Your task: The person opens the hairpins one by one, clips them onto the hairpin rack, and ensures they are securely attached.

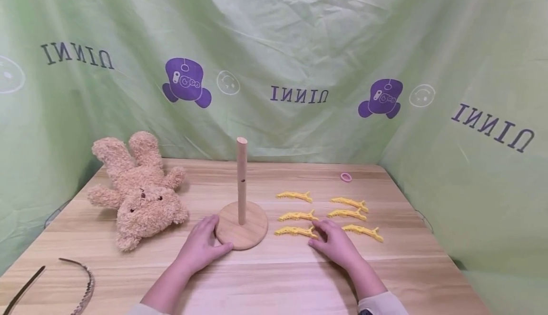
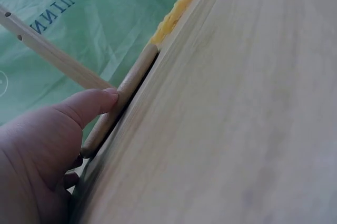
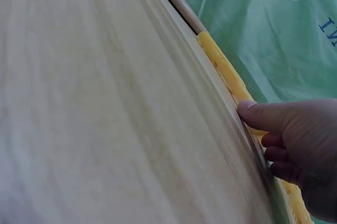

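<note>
A wooden stand, a round base (image 1: 252,236) with an upright post (image 1: 242,182), is near the middle of the table. My left hand (image 1: 201,246) holds the base's left edge, thumb at the front and fingers around the side. In the left wrist view the thumb (image 2: 95,103) presses on the base's rim. My right hand (image 1: 337,246) is at the right end of the nearest yellow alligator hair clip (image 1: 293,231) in the left column. In the right wrist view thumb and curled fingers pinch that clip (image 3: 226,68); the fingertips are partly hidden.
More yellow hair clips (image 1: 364,231) lie in two columns right of the stand. A pink ring (image 1: 346,177) lies behind them. On the left are a teddy bear (image 1: 145,182) on its back and a dark headband (image 1: 87,286). Green printed cloth (image 1: 278,124) hangs around the table.
</note>
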Motion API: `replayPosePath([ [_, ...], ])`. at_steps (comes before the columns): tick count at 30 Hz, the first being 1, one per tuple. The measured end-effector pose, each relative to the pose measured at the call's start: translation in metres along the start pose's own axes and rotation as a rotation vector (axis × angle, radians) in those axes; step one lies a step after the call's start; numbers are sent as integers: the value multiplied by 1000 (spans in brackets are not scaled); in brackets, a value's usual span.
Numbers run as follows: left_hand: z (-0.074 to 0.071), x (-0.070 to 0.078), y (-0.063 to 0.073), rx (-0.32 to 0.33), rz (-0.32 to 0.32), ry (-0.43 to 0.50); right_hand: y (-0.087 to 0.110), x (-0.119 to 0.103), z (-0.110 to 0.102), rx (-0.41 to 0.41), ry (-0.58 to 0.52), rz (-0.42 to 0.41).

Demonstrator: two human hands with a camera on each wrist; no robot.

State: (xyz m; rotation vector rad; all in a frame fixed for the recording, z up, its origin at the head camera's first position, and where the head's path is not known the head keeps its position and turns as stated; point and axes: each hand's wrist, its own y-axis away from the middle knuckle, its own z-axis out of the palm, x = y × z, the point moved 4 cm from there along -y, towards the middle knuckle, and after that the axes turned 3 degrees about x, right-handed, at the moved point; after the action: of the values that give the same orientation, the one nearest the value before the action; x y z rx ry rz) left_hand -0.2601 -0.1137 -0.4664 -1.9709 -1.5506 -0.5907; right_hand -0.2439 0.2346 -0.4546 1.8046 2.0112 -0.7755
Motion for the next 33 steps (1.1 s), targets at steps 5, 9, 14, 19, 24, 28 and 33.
replayPosePath([
  [5, 1, -2, 1, 6, 2, 12, -1, 1, 1, -2, 10, -6],
  [9, 1, -2, 1, 11, 1, 11, -1, 1, 0, -26, -25, -3],
  [14, 0, 0, 1, 22, 6, 10, 0, -6, -2, -47, -131, -14],
  [19, 1, -1, 1, 19, 0, 13, -3, -23, -6, -8, -211, -26],
  [24, 1, -2, 1, 11, -3, 15, -15, -46, -15, 50, -218, -89],
  [28, 0, -2, 1, 12, -2, 19, -28, -68, -25, 100, -232, -173],
  [33, 1, -3, 2, 19, 2, 18, -43, -101, -37, 154, -246, -269],
])
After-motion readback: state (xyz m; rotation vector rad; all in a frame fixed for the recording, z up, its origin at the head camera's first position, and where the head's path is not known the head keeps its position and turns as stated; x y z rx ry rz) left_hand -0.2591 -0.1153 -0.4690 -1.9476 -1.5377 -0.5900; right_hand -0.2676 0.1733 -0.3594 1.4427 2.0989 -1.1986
